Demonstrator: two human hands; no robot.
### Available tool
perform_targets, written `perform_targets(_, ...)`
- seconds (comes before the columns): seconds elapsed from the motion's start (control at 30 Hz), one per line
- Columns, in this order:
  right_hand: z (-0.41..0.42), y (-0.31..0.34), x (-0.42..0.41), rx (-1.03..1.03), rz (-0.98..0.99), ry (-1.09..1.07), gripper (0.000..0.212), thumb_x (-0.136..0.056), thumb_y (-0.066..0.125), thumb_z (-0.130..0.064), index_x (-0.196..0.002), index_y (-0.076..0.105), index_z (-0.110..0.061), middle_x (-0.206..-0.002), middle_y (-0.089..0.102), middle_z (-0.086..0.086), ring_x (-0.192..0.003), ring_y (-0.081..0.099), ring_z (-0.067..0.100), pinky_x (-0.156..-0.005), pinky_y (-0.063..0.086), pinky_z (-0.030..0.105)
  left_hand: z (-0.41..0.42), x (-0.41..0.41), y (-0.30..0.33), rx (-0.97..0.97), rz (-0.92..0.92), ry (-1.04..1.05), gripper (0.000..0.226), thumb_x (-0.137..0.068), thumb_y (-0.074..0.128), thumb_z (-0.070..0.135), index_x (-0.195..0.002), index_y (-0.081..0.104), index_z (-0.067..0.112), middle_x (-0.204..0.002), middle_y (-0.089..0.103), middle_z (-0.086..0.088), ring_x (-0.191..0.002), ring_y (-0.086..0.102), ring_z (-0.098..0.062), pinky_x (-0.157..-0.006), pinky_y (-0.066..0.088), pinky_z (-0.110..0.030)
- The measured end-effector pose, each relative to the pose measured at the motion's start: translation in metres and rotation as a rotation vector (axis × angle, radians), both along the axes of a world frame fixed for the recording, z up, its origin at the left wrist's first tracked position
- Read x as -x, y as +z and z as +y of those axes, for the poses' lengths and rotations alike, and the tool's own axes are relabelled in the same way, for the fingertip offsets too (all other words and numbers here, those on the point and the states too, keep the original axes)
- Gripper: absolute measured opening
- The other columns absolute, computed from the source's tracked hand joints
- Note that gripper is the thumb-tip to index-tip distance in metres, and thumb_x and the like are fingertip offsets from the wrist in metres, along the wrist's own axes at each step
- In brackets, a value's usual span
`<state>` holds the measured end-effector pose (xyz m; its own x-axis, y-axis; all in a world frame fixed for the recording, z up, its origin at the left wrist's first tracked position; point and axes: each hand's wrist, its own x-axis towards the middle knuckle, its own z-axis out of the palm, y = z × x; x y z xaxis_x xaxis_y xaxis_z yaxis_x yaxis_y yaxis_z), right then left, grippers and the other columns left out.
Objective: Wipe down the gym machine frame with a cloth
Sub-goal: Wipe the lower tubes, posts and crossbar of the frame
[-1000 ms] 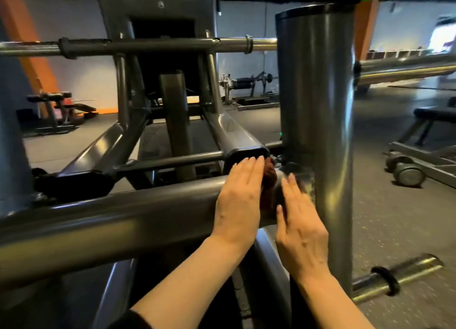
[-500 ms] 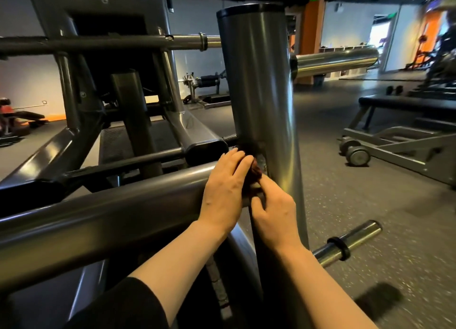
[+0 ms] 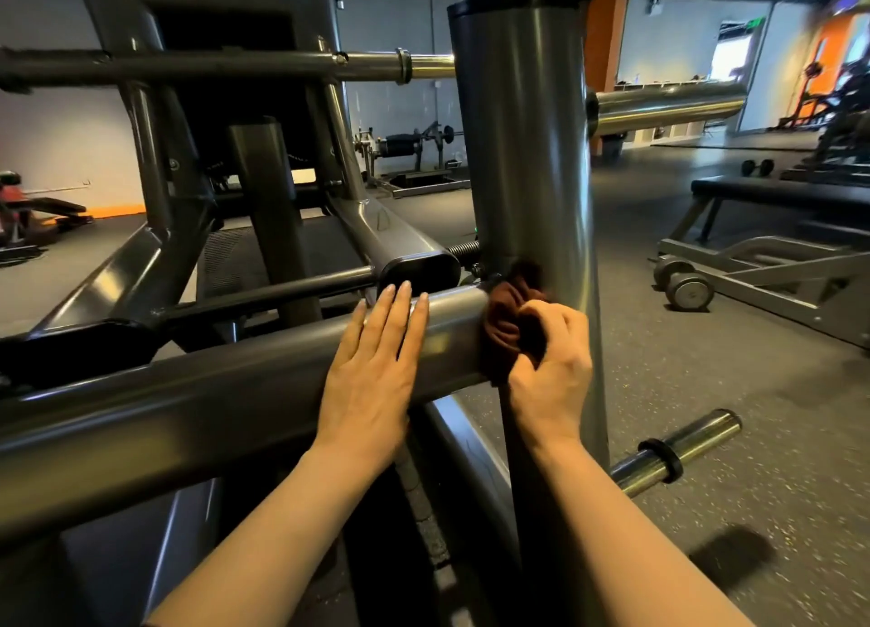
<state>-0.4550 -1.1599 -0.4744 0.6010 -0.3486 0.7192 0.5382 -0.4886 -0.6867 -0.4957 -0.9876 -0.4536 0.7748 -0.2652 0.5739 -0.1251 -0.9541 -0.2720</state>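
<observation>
The grey gym machine frame fills the view: a thick horizontal tube (image 3: 212, 391) meets a tall upright post (image 3: 522, 132). A dark brown cloth (image 3: 501, 325) is bunched at that joint. My right hand (image 3: 551, 367) grips the cloth with curled fingers and holds it against the joint. My left hand (image 3: 372, 367) lies flat on the horizontal tube just left of the cloth, fingers straight and apart from it.
Chrome weight pegs stick out from the post at upper right (image 3: 668, 104) and lower right (image 3: 678, 452). A bar (image 3: 212, 64) crosses behind the frame. A bench with wheels (image 3: 753, 268) stands on the rubber floor to the right.
My left hand has slid left off the cloth and now lies flat on the tube. My right hand has closed round the cloth, which shows more. The view has shifted slightly.
</observation>
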Motion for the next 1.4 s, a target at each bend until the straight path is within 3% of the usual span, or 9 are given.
perform_targets(0.13,0.004,-0.024,0.000,-0.042,0.048,-0.105,0.052,-0.068,0.050,0.015,-0.112,0.062,-0.010,-0.114,0.051,0.014,-0.103,0.054,0.033,-0.090,0.050,0.044,-0.006,-0.006,-0.005,-0.030,-0.045,0.050,0.117,-0.072,0.074,0.026,-0.152,-0.009,0.009,-0.161,0.005,-0.015,-0.149,0.006,-0.031,-0.122,0.001,-0.042)
perform_targets(0.33,0.055,-0.038,0.040,0.088,0.075,0.029,0.056,-0.068,0.055,-0.024,-0.124,0.055,-0.017,-0.125,0.047,0.020,-0.105,0.046,0.036,-0.096,0.041,0.042,-0.006,-0.001,0.001,-0.027,-0.045,0.046,0.113,-0.077,0.071,0.029,-0.152,-0.010,0.008,-0.161,0.001,-0.016,-0.149,0.001,-0.030,-0.122,-0.003,-0.041)
perform_targets(0.47,0.045,-0.041,0.035,0.072,0.045,0.037,0.058,-0.061,0.057,0.000,-0.118,0.061,-0.010,-0.132,0.044,0.024,-0.117,0.047,0.042,-0.101,0.044,0.051,0.009,0.016,-0.002,0.013,-0.036,-0.042,0.124,-0.059,0.086,0.031,-0.154,0.011,0.010,-0.162,0.005,-0.014,-0.149,-0.001,-0.031,-0.120,-0.006,-0.047)
perform_targets(0.6,0.054,-0.039,0.036,0.101,0.032,-0.013,0.060,-0.056,0.069,0.014,-0.113,0.062,-0.001,-0.125,0.046,0.028,-0.110,0.050,0.044,-0.094,0.049,0.054,0.050,0.072,-0.033,0.316,-0.105,0.208,0.139,-0.041,0.095,0.027,-0.154,0.015,0.014,-0.162,0.006,-0.013,-0.149,-0.001,-0.032,-0.117,0.000,-0.059)
perform_targets(0.87,0.148,-0.042,0.083,0.528,-0.258,0.293,0.039,-0.074,0.053,-0.005,-0.111,0.062,-0.009,-0.114,0.052,0.014,-0.083,0.055,0.037,-0.067,0.052,0.042,0.104,0.101,-0.049,0.413,-0.165,0.264,0.134,-0.049,0.086,0.004,-0.155,0.006,0.020,-0.163,-0.005,-0.009,-0.150,-0.002,-0.028,-0.119,0.001,-0.053)
perform_targets(0.97,0.148,-0.047,0.078,0.515,-0.300,0.290,0.043,-0.073,0.051,-0.003,-0.115,0.055,-0.012,-0.118,0.047,0.013,-0.087,0.054,0.039,-0.074,0.050,0.043,0.124,0.110,-0.058,0.598,-0.255,0.204,0.121,-0.057,0.073,-0.014,-0.155,0.008,0.013,-0.164,0.001,-0.006,-0.151,0.000,-0.022,-0.122,-0.001,-0.034)
perform_targets(1.07,0.147,-0.055,0.077,0.436,-0.300,0.256,0.038,-0.077,0.048,-0.003,-0.113,0.051,-0.012,-0.117,0.043,0.014,-0.089,0.053,0.039,-0.080,0.044,0.039,0.137,0.117,-0.065,0.651,-0.311,0.218,0.116,-0.058,0.066,-0.021,-0.155,0.009,0.007,-0.163,0.002,-0.008,-0.150,-0.003,-0.026,-0.122,0.002,-0.037)
perform_targets(1.3,0.195,-0.053,0.104,0.424,-0.306,0.319,0.041,-0.073,0.060,0.007,-0.111,0.056,-0.008,-0.110,0.052,0.017,-0.086,0.056,0.035,-0.072,0.052,0.037,0.137,0.122,-0.062,0.583,-0.306,0.222,0.118,-0.064,0.073,-0.010,-0.155,0.002,0.015,-0.164,-0.002,-0.001,-0.150,-0.001,-0.022,-0.121,0.002,-0.038)
perform_targets(1.4,0.220,-0.033,0.120,0.545,-0.240,0.563,0.040,-0.077,0.054,-0.003,-0.116,0.062,-0.007,-0.116,0.057,0.015,-0.098,0.058,0.031,-0.080,0.056,0.036,0.134,0.132,-0.066,0.630,-0.389,0.148,0.085,-0.090,0.062,0.015,-0.154,0.007,0.019,-0.163,0.001,0.007,-0.150,0.009,-0.016,-0.121,0.011,-0.035)
